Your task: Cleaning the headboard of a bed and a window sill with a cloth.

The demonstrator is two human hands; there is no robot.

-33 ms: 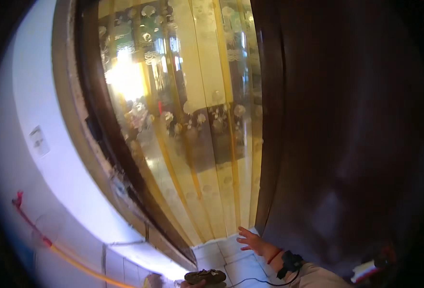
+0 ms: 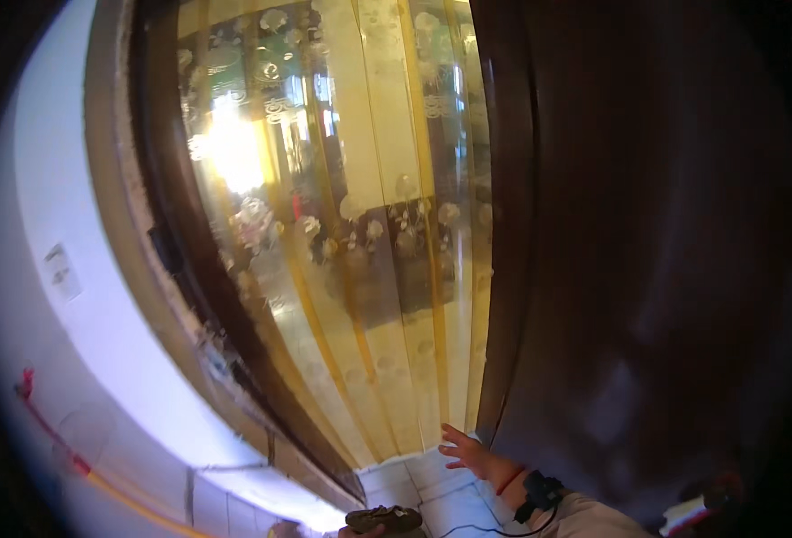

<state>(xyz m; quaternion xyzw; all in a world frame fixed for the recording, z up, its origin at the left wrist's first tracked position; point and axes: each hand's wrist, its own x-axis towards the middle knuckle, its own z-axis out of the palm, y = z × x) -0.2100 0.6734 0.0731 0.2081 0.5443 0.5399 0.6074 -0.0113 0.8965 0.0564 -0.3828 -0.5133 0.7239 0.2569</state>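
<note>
Near the bottom edge, my left hand point(image 2: 362, 532) shows only in part, its fingers against a dark brown, shoe-like object point(image 2: 383, 519). Its exact kind is hard to make out. My right hand point(image 2: 469, 455) reaches forward at the lower middle with fingers apart and nothing in them. It appears close to the lower end of a clear plastic strip curtain point(image 2: 387, 359) with yellowish strips and white flower prints. On the right wrist are a red band point(image 2: 509, 481) and a black strapped device point(image 2: 544, 491) with a thin cable.
The curtain hangs in a doorway with a dark, chipped frame point(image 2: 225, 296). A dark brown door panel point(image 2: 665, 224) fills the right side. White wall point(image 2: 55, 179) stands at left, with a red and orange cord or pole point(image 2: 77, 462). White floor tiles point(image 2: 396, 484) lie below.
The view has shifted slightly, so the door frame and left wall sit a little further left. The brown object sits slightly lower. My right hand stays open in nearly the same place.
</note>
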